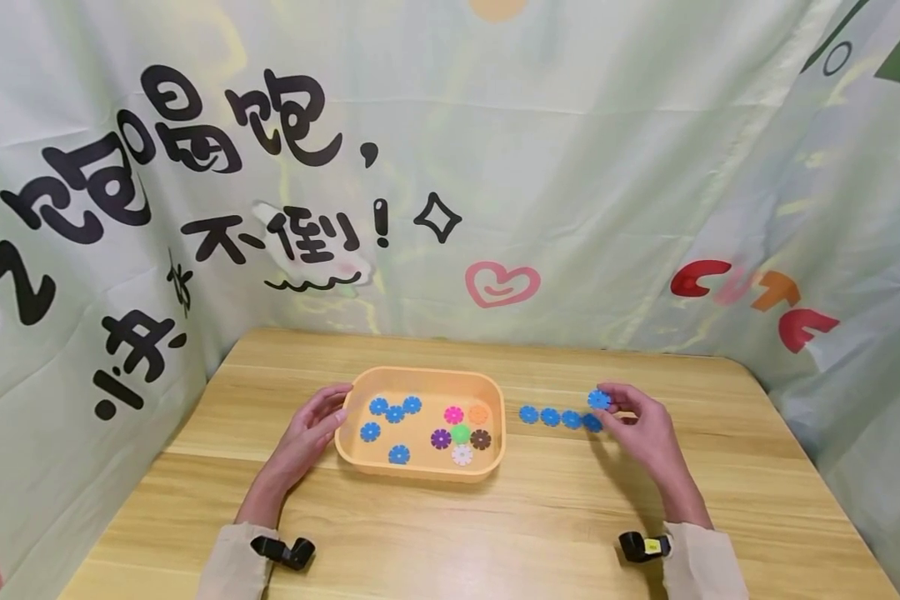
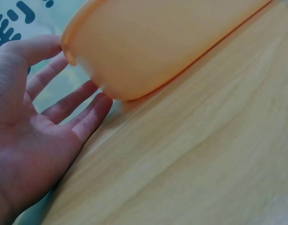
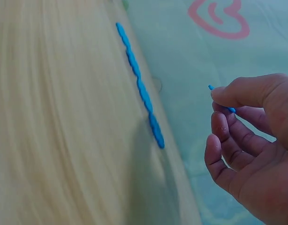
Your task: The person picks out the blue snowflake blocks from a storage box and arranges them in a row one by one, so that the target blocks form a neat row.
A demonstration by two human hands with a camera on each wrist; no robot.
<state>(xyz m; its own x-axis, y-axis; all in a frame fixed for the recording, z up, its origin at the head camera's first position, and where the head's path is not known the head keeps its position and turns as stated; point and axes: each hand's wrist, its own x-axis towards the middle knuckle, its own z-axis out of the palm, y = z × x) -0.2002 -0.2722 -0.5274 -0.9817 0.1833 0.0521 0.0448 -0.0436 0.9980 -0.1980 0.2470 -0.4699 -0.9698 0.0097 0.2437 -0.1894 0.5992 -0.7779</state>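
Note:
My right hand (image 1: 641,421) pinches a blue notched disc (image 1: 598,400) between thumb and fingers, raised above the table. Below and to its left, several blue discs lie in a row (image 1: 550,417) on the wood; in the right wrist view the row (image 3: 141,86) appears edge-on. My left hand (image 1: 307,433) rests against the left end of an orange tray (image 1: 420,473). In the left wrist view its thumb touches the tray's rim and the extended fingers (image 2: 94,112) touch the outer wall. Inside the tray lie several loose blue discs (image 1: 395,414).
At the tray's right side sits a group of discs in other colours, among them pink (image 1: 453,414), green (image 1: 460,433) and brown (image 1: 481,439). The wooden table (image 1: 435,533) reaches back to a printed curtain (image 1: 570,208).

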